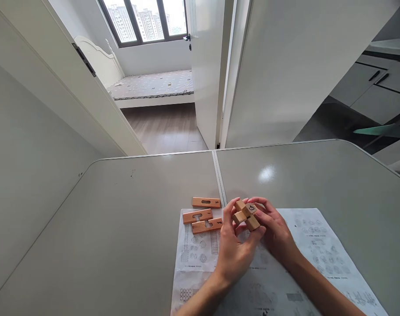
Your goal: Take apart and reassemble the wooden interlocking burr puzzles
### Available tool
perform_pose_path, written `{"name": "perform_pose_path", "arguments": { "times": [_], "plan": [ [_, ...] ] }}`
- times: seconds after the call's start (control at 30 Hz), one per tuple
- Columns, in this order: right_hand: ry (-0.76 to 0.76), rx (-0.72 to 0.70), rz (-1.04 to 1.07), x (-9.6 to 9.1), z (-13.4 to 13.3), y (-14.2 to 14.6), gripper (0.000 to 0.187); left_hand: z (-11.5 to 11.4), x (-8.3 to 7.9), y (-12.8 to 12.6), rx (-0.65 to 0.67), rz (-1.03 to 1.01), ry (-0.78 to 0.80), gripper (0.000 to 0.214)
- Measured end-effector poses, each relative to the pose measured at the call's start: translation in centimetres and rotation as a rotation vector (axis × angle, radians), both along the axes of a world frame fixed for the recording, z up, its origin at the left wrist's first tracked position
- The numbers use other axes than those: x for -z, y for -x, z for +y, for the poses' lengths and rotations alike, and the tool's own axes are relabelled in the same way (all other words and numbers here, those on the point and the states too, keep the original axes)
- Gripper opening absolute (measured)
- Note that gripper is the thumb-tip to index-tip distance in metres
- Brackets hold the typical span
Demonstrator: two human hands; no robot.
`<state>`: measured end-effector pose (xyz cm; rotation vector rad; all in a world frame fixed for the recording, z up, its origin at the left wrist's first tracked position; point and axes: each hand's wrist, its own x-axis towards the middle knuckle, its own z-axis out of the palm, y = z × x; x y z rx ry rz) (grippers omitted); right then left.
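Observation:
Both of my hands hold a wooden burr puzzle [246, 214] made of interlocking square-ended blocks; a dark mark shows on one block. My left hand [234, 252] wraps its left and near sides, thumb at the lower right. My right hand [275, 227] grips it from the right, fingers over the far side. The puzzle is above a printed instruction sheet [285, 267]. Left of my hands lie three loose wooden pieces with cut-outs: the far piece [206, 202] is numbered, the middle piece [197, 216] lies nearer, and the near piece [207, 225] sits closest to my left hand.
The grey table [137, 228] has a seam [219, 175] running away from me and a rounded far edge. Beyond it stand an open door [209, 66] and a bed [153, 85] under a window. Cabinets [377, 83] are at the far right.

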<state>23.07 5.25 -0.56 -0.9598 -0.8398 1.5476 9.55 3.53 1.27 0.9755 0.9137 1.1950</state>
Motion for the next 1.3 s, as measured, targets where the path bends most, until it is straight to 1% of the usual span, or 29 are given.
{"name": "perform_pose_path", "arguments": {
  "times": [0.1, 0.37, 0.57, 0.67, 0.77, 0.93, 1.07, 1.17, 1.3],
  "plan": [
    [0.022, 0.03, 0.008, -0.2, 0.0, 0.0, 0.026, 0.1, -0.1, 0.0, -0.005, 0.002, -0.007, 0.065],
    [0.14, 0.084, 0.021, -0.7, 0.0, 0.3, 0.034, -0.1, -0.2, 0.1, -0.013, -0.025, 0.002, 0.066],
    [0.154, 0.158, 0.152, -0.5, 0.5, -0.1, 0.027, -0.2, -0.4, 0.3, -0.016, -0.03, 0.036, 0.066],
    [0.173, 0.156, 0.223, -0.8, 0.8, -0.5, 0.025, -0.1, -0.3, 0.6, -0.02, -0.043, 0.062, 0.069],
    [0.183, 0.142, 0.232, -1.1, 1.1, -0.8, 0.025, 0.1, -0.2, 0.9, 0.021, -0.081, 0.093, 0.071],
    [0.143, 0.131, 0.149, -1.0, 1.0, -1.0, 0.028, 0.3, -0.5, 1.1, 0.124, -0.113, 0.107, 0.073],
    [0.091, 0.062, 0.046, -0.6, 0.5, -0.8, 0.033, 0.2, -0.8, 1.1, 0.179, -0.092, 0.072, 0.072],
    [0.038, 0.004, 0.006, -0.4, 0.2, -0.7, 0.038, 0.1, -0.8, 1.0, 0.169, -0.036, 0.051, 0.069],
    [-0.017, 0.022, -0.171, -0.3, -0.2, -0.6, 0.038, 0.0, -0.7, 1.0, 0.126, 0.001, 0.051, 0.066]
  ]
}}
